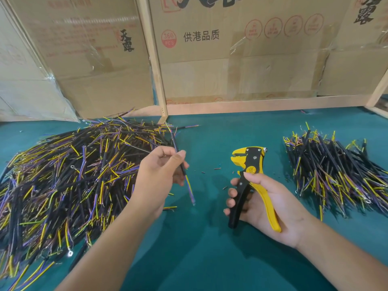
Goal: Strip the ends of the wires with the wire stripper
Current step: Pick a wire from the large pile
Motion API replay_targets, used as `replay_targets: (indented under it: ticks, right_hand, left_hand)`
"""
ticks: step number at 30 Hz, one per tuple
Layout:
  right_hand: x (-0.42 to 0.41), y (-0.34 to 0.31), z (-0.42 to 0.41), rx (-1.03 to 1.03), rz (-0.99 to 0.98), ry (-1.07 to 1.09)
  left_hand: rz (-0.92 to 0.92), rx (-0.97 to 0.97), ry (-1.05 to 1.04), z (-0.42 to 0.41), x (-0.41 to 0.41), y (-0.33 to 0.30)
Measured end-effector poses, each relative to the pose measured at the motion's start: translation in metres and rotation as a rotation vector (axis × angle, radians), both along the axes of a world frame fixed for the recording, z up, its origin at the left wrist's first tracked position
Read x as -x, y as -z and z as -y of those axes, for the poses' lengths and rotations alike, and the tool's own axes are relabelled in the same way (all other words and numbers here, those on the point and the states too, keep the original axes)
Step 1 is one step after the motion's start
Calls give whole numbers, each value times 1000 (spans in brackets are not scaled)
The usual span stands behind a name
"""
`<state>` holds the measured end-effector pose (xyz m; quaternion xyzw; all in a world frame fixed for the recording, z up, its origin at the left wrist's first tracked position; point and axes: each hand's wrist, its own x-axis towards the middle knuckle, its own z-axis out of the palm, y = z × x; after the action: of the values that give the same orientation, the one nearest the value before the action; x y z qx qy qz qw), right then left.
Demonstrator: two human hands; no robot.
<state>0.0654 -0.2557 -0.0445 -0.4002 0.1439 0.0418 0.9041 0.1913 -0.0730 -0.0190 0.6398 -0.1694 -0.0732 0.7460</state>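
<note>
My left hand pinches one black-sheathed wire between thumb and fingers; its yellow and purple ends hang down toward the table. My right hand grips a yellow and black wire stripper by its handles, jaws pointing up and left, handles spread apart. The wire and the stripper jaws are apart, with a gap of green table between them. A large heap of black, yellow and purple wires lies to the left. A smaller pile of wires lies to the right.
The green table top carries small bits of cut insulation near the stripper. Cardboard boxes and a wooden frame stand along the table's far edge.
</note>
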Motion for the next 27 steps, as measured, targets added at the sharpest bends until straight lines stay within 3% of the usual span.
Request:
replay_targets:
  ticks: [7, 27]
  right_hand:
    - [1, -1, -4, 18, 16, -41]
    - [4, 1, -8, 34, 98, -50]
  left_hand:
    - [-75, 247, 164, 16, 20, 2]
    - [68, 116, 225, 18, 24, 11]
